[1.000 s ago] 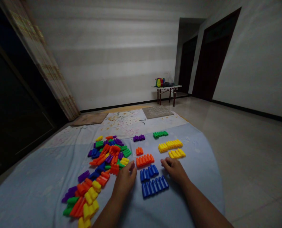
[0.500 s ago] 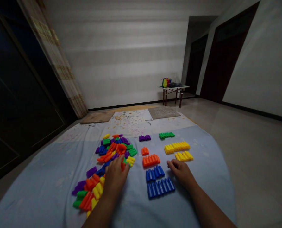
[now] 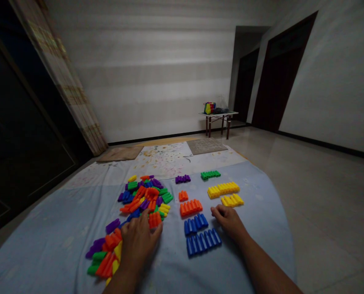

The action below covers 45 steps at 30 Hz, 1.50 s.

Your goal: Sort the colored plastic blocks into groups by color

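Note:
My left hand (image 3: 140,243) lies over the near side of a mixed pile of plastic pieces shaped like joined rounded tubes. Its thumb and fingers are apart, with an orange tube piece (image 3: 155,220) in the gap between thumb and forefinger. My right hand (image 3: 231,222) rests on the cloth with fingers curled closed, and nothing shows in them. Left of it are two rows of blue tube pieces (image 3: 204,242). Just beyond it sits a short yellow row (image 3: 232,200). Orange rows (image 3: 191,208) stand between the pile and my right hand.
A purple row (image 3: 183,179), a green row (image 3: 210,175) and a longer yellow row (image 3: 224,190) lie farther back on the blue cloth (image 3: 255,253). Two mats (image 3: 206,146) lie at the table's far end. A small table (image 3: 218,114) with bags stands by the wall.
My left hand has drawn back a little toward me, and the orange piece beside its thumb shows more fully. My right hand stays by the blue rows. The whole view has shifted slightly.

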{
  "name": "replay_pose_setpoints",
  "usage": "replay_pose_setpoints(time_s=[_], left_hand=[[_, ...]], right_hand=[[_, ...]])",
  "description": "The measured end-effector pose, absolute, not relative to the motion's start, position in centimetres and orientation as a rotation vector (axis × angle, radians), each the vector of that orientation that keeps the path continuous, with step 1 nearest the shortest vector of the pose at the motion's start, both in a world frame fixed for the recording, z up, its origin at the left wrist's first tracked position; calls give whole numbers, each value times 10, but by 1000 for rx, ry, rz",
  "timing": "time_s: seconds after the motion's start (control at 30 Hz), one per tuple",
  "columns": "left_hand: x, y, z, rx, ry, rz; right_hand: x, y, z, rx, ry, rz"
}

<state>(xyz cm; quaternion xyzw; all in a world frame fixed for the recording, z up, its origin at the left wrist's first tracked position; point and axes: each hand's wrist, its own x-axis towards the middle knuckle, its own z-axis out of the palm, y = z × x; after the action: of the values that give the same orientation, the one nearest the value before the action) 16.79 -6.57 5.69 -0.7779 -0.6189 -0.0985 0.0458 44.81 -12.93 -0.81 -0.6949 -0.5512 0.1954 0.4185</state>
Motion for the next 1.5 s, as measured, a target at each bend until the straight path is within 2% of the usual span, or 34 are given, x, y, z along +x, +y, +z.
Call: replay_pose_setpoints(time_s=[0.17,0.53,0.73,0.97,1.23,1.5], left_hand=[[172,-77,61,-2704,-1922,-86],[158,-62,46,-2973,-1836,-139],[169,-56,56,-2943,-1884,-87],[201,-42,63,-2910,-1676,-164],[219,-36,69,-2905,-1524,49],[223,-32,70,-2866,-1466,54]], right_hand=[[447,-130,-6,-1739,-1370,503],[445,-130,-1,-1721,-1346,492],[445,-130,-1,-1720,-1334,503],[445,-130,2,-1718,-1338,503],[444,-131,2,-1711,-1355,477],[444,-131,3,-1719,-1343,489]])
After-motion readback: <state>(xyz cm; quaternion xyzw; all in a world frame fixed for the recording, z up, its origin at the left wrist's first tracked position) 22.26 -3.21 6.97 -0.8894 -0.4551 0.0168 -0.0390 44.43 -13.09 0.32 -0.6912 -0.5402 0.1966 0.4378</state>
